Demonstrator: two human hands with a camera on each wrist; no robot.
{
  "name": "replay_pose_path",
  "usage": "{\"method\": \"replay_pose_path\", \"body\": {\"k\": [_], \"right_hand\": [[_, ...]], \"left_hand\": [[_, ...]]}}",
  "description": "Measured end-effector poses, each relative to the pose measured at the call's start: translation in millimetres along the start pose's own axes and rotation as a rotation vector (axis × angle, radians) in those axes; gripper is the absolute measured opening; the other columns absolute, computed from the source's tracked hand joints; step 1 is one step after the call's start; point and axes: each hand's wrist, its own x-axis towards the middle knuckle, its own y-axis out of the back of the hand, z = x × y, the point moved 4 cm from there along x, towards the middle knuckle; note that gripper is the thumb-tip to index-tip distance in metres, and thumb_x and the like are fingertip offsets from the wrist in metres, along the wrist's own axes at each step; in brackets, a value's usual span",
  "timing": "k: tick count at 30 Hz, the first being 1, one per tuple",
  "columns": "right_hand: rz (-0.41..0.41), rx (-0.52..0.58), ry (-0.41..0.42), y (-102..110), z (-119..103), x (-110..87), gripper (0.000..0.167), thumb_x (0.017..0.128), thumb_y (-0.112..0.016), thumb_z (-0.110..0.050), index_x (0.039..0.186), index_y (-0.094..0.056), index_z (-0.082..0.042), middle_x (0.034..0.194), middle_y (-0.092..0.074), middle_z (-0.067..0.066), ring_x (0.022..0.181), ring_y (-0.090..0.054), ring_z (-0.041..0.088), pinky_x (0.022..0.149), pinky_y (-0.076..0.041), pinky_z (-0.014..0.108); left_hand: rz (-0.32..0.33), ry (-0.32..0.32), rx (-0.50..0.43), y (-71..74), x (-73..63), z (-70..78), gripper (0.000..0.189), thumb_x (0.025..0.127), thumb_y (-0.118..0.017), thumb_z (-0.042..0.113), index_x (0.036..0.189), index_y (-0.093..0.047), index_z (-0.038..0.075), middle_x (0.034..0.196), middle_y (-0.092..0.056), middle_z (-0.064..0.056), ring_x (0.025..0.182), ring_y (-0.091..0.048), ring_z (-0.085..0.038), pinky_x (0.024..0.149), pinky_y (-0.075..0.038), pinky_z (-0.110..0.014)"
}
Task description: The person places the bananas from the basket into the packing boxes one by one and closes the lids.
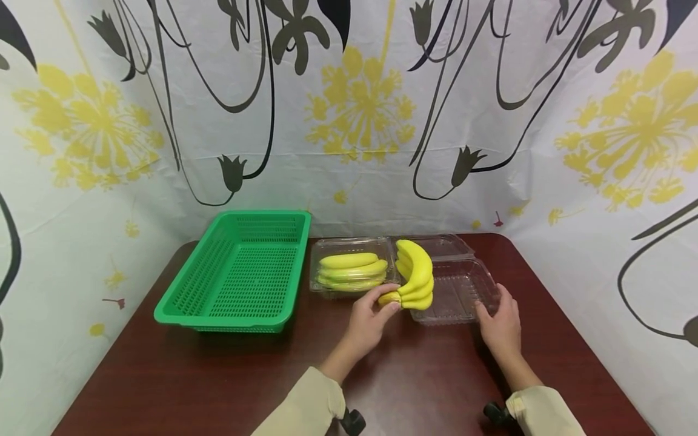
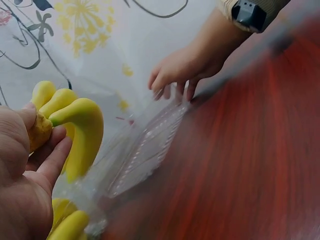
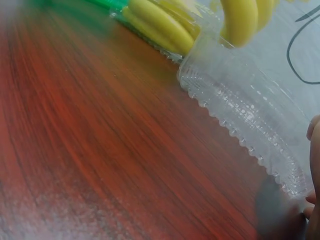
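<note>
A bunch of yellow bananas (image 1: pixel 420 272) is pinched at its stem end by my left hand (image 1: pixel 365 322). The left wrist view shows thumb and fingers at the brown stem, with the bananas (image 2: pixel 86 132) curving away from the palm. In the head view the bunch overlaps the left side of an open clear plastic container (image 1: pixel 455 293), whose lid (image 1: pixel 442 247) is folded back toward the wall. My right hand (image 1: pixel 500 325) grips that container's right side, thumb at the near rim. Only part of this hand shows at the edge of the right wrist view.
Left of the open container, a second clear container (image 1: pixel 316 266) holds more bananas (image 1: pixel 351 272) under its lid. A green basket (image 1: pixel 229 321) stands farther left on the dark red table (image 1: pixel 414 369). A patterned cloth (image 1: pixel 349 200) hangs behind the table.
</note>
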Motion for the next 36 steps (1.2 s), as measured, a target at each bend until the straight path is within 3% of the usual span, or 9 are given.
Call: {"method": "replay_pose_path", "body": {"k": [3, 8, 12, 20, 25, 29, 36], "right_hand": [[-0.001, 0.005, -0.004, 1, 0, 0.2, 0.066, 0.094, -0.060, -0.022, 0.149, -0.030, -0.004, 0.133, -0.039, 0.029, 0.120, -0.040, 0.047, 0.095, -0.032, 0.063], [0.001, -0.003, -0.006, -1, 1, -0.1, 0.065, 0.094, -0.060, -0.021, 0.149, -0.030, -0.002, 0.131, -0.041, 0.028, 0.116, -0.043, 0.045, 0.093, -0.034, 0.062], [0.012, -0.003, 0.003, -2, 1, -0.2, 0.064, 0.094, -0.060, -0.021, 0.148, -0.031, -0.001, 0.127, -0.043, 0.027, 0.112, -0.046, 0.043, 0.091, -0.036, 0.060], [0.023, 0.019, 0.026, -2, 2, -0.1, 0.064, 0.094, -0.061, -0.020, 0.147, -0.032, -0.001, 0.124, -0.045, 0.026, 0.109, -0.048, 0.042, 0.088, -0.038, 0.058], [0.029, 0.020, 0.025, -2, 2, -0.6, 0.064, 0.093, -0.061, -0.019, 0.147, -0.032, -0.001, 0.123, -0.045, 0.025, 0.108, -0.049, 0.041, 0.087, -0.038, 0.057], [0.024, 0.016, 0.019, -3, 1, -0.5, 0.064, 0.093, -0.061, -0.020, 0.147, -0.032, -0.001, 0.123, -0.045, 0.025, 0.108, -0.048, 0.041, 0.087, -0.038, 0.056], [0.027, 0.011, 0.009, -2, 2, -0.7, 0.065, 0.093, -0.061, -0.020, 0.147, -0.031, 0.000, 0.124, -0.044, 0.026, 0.108, -0.046, 0.042, 0.088, -0.038, 0.057]], "left_hand": [[-0.027, 0.017, -0.034, -8.6, 0.2, -3.9, 0.030, 0.094, -0.059, -0.003, 0.123, -0.060, -0.008, 0.119, -0.060, -0.020, 0.097, -0.063, -0.021, 0.083, -0.055, -0.037], [-0.050, 0.057, -0.120, -16.7, 4.5, -29.0, 0.029, 0.095, -0.057, -0.004, 0.123, -0.059, -0.008, 0.113, -0.060, -0.023, 0.096, -0.064, -0.035, 0.083, -0.052, -0.051], [-0.062, 0.118, -0.190, -18.5, 7.0, -47.1, 0.029, 0.095, -0.057, -0.006, 0.124, -0.059, -0.008, 0.109, -0.060, -0.022, 0.096, -0.063, -0.041, 0.083, -0.053, -0.048], [-0.042, 0.173, -0.221, -13.3, 7.9, -60.2, 0.029, 0.092, -0.059, -0.009, 0.121, -0.059, -0.011, 0.105, -0.062, -0.022, 0.094, -0.059, -0.055, 0.077, -0.057, -0.037], [-0.027, 0.177, -0.203, -12.2, 8.6, -61.8, 0.029, 0.091, -0.063, -0.006, 0.120, -0.062, -0.007, 0.105, -0.064, -0.017, 0.089, -0.065, -0.041, 0.079, -0.056, -0.044], [-0.032, 0.176, -0.150, -14.0, 10.4, -60.5, 0.027, 0.091, -0.065, -0.002, 0.118, -0.065, -0.002, 0.104, -0.065, -0.011, 0.085, -0.068, -0.023, 0.078, -0.056, -0.041], [-0.139, 0.106, -0.046, -23.2, 16.1, -54.7, 0.024, 0.093, -0.064, 0.003, 0.117, -0.065, 0.002, 0.094, -0.066, -0.004, 0.080, -0.066, -0.012, 0.073, -0.057, -0.042]]}}
